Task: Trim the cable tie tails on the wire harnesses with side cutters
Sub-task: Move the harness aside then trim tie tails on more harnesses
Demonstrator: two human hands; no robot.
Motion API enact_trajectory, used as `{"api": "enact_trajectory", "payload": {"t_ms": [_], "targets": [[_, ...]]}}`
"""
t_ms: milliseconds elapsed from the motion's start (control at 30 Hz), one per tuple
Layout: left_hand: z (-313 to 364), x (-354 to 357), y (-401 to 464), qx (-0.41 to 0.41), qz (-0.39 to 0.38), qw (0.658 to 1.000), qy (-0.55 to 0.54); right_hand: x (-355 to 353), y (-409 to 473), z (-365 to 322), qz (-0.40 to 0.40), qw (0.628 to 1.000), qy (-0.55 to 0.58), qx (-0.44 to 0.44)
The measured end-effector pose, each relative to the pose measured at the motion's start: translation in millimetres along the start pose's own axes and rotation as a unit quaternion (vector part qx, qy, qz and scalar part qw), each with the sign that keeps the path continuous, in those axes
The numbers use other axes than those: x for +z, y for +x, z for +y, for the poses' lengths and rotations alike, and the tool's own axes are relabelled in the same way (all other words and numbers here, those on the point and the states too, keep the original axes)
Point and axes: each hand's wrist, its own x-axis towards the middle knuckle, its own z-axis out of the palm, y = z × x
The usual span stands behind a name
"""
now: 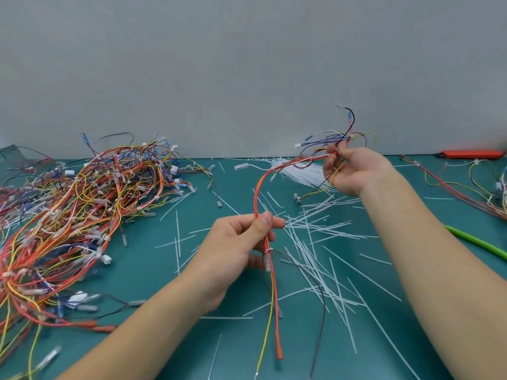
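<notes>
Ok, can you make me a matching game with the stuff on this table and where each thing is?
Things:
1. big pile of wires
2. orange tool
3. green cable
4. wire bundle

Places:
A. far right, by the wall
B. held up between both hands
C. left side of the green mat
D. right edge, beside the right forearm

Pairs: 1-C, 2-A, 3-D, 4-B. The left hand pinches the bundle lower down; the right hand holds its upper end.
</notes>
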Motion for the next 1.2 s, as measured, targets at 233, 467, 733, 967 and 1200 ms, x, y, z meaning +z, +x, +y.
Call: {"api": "enact_trajectory", "payload": {"t_ms": [233, 467, 733, 967, 1200], "targets": [[1, -5, -1, -0.026, -0.033, 0.999, 0.011, -1, 2, -4, -0.002, 1.0, -0.003, -0.004], [8, -13, -3, -0.072, -0.148, 0.986, 0.002, -10, 1, -18, 0.009, 1.0, 0.008, -0.021], [12, -24, -1, -0.114, -0.213, 0.97, 0.022, -9, -2, -24, -0.003, 0.999, 0.02, -0.034], [5, -27, 3, -0.098, -0.166, 0.977, 0.091, -11, -3, -28, 0.008, 0.999, 0.033, -0.038], [0, -29, 8, -0.086, -0.07, 0.991, 0.079, -11, -2, -34, -0.005, 0.998, 0.033, -0.051]]}}
